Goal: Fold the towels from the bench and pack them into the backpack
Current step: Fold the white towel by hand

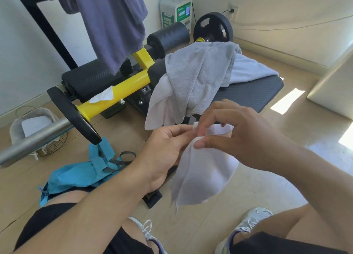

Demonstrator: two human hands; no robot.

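Observation:
Both hands hold a small white towel up in front of me, and it hangs down bunched below them. My left hand grips its upper left edge. My right hand pinches the top edge between thumb and fingers. On the black bench pad beyond lies a grey towel draped over a white towel, with a pale towel spread behind them. The blue backpack lies crumpled on the floor at the left, beside my left knee.
A barbell with a black plate crosses the left side above a woven basket. A dark blue cloth hangs from the black rack. The bench's yellow frame and foam rollers stand behind. A white cushion sits at right.

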